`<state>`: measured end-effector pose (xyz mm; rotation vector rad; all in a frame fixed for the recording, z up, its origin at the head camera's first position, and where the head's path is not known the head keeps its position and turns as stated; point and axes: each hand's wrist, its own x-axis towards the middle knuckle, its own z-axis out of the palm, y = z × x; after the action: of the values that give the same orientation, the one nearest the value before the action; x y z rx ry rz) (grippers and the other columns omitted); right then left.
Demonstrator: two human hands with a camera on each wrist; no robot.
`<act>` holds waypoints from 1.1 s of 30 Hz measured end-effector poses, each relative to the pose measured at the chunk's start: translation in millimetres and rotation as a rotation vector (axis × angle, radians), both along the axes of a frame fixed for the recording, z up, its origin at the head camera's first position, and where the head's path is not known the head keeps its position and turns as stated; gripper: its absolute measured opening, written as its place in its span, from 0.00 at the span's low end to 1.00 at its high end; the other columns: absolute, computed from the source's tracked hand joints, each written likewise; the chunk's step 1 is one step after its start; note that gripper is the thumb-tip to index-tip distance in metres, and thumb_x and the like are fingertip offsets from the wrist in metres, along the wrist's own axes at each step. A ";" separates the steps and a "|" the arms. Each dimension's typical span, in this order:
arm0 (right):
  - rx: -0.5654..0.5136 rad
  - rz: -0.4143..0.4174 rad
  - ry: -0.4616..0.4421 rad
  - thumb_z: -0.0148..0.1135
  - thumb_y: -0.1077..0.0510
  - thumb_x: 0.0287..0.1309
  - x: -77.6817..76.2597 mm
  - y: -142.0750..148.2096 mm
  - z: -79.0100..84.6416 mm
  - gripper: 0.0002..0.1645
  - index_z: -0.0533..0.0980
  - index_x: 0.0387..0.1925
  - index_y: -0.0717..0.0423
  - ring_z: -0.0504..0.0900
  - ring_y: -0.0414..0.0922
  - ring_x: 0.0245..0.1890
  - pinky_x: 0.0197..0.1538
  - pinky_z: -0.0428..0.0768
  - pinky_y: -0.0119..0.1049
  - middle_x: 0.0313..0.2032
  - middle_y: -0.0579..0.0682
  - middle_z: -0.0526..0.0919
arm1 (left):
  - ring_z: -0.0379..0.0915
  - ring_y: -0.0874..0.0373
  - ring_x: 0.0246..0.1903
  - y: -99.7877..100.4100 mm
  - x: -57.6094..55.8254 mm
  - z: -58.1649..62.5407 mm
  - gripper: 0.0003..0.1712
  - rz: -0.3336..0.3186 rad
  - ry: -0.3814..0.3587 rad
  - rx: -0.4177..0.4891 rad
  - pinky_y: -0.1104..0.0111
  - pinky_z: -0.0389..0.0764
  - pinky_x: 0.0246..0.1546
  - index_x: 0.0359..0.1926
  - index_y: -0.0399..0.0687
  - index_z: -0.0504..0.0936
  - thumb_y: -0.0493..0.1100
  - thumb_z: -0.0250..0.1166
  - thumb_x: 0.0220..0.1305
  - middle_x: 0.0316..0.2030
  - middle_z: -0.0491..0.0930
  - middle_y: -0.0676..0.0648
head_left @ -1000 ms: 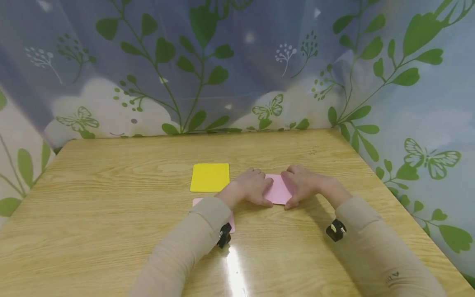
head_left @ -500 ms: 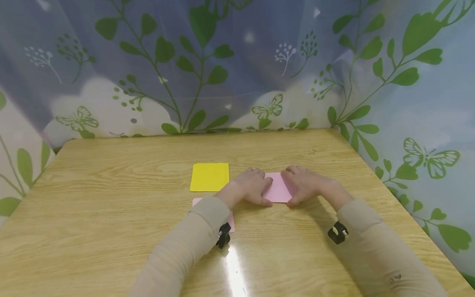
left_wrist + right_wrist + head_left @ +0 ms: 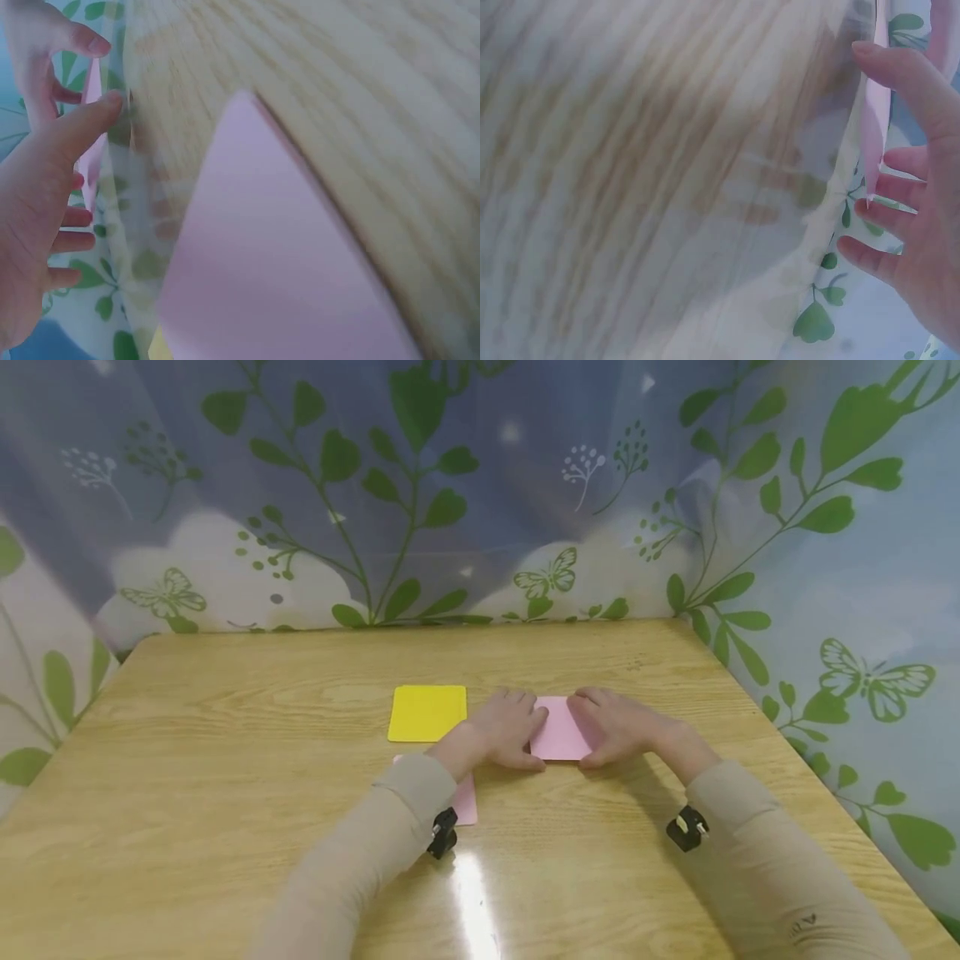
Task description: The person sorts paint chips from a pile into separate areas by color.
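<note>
In the head view, a square pink card (image 3: 561, 730) is held between both hands, right of the table's middle. My left hand (image 3: 504, 728) grips its left side, thumb at the near edge and fingers toward the far edge. The right side is held the same way by my right hand (image 3: 618, 724). In both wrist views this card shows nearly edge-on between thumb and fingers. Another pink card (image 3: 467, 800) lies partly hidden under my left forearm; it fills the front of the left wrist view. A yellow square card (image 3: 427, 713) lies left of my left hand.
The wooden table (image 3: 225, 777) reaches back to a leaf-patterned curtain (image 3: 420, 485), which also runs along the right side. A black wrist mount (image 3: 686, 828) sits at the right cuff, another (image 3: 443, 833) at the left. Light glares near the table's front.
The held pink card has moved slightly away from me, and its near edge now lies more level across the view. The yellow card and the other pink card have stayed in place.
</note>
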<state>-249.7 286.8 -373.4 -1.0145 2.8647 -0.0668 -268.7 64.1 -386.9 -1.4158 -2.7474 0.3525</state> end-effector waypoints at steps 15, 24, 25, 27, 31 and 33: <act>0.012 0.060 0.044 0.64 0.34 0.40 8.7 -56.3 12.2 0.56 0.58 0.65 0.61 0.62 0.59 0.61 0.60 0.63 0.53 0.63 0.62 0.61 | 0.58 0.46 0.58 -68.7 10.2 3.5 0.48 0.024 0.016 0.108 0.52 0.55 0.60 0.56 0.48 0.67 0.79 0.53 0.45 0.57 0.63 0.42; 0.086 0.071 0.042 0.57 0.28 0.44 33.4 -113.9 7.2 0.56 0.58 0.66 0.59 0.61 0.56 0.61 0.56 0.66 0.54 0.63 0.59 0.60 | 0.61 0.50 0.54 -123.5 36.8 14.2 0.49 0.043 -0.079 0.173 0.57 0.58 0.58 0.56 0.47 0.69 0.76 0.60 0.41 0.53 0.67 0.44; 0.098 0.072 0.043 0.56 0.27 0.44 36.1 -120.2 6.5 0.56 0.58 0.66 0.59 0.61 0.56 0.62 0.56 0.67 0.54 0.63 0.59 0.60 | 0.61 0.50 0.54 -129.3 40.1 15.0 0.49 0.045 -0.100 0.179 0.57 0.58 0.58 0.56 0.47 0.69 0.75 0.61 0.41 0.53 0.67 0.44; 0.121 0.093 0.063 0.55 0.25 0.43 40.9 -131.5 4.6 0.57 0.58 0.65 0.59 0.62 0.55 0.61 0.56 0.67 0.53 0.63 0.58 0.61 | 0.62 0.48 0.54 -140.3 45.7 15.2 0.47 0.043 -0.134 0.193 0.56 0.59 0.58 0.55 0.46 0.70 0.73 0.63 0.41 0.53 0.67 0.42; 0.149 0.129 0.070 0.53 0.24 0.44 48.8 -149.6 2.5 0.56 0.60 0.64 0.58 0.62 0.54 0.61 0.58 0.64 0.53 0.62 0.57 0.63 | 0.63 0.49 0.52 -159.1 53.0 7.6 0.44 0.045 -0.192 0.233 0.57 0.62 0.56 0.54 0.47 0.70 0.70 0.65 0.42 0.52 0.68 0.43; 0.152 0.144 0.062 0.53 0.24 0.44 50.6 -156.0 0.5 0.54 0.60 0.63 0.57 0.62 0.53 0.61 0.58 0.64 0.53 0.60 0.56 0.64 | 0.64 0.51 0.50 -166.2 54.9 2.7 0.45 0.040 -0.212 0.254 0.59 0.64 0.54 0.55 0.47 0.70 0.69 0.66 0.41 0.51 0.69 0.45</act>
<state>-199.1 130.7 -372.9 -1.2068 2.7886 0.1942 -213.8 -102.1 -384.2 -1.4059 -2.8559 -0.1520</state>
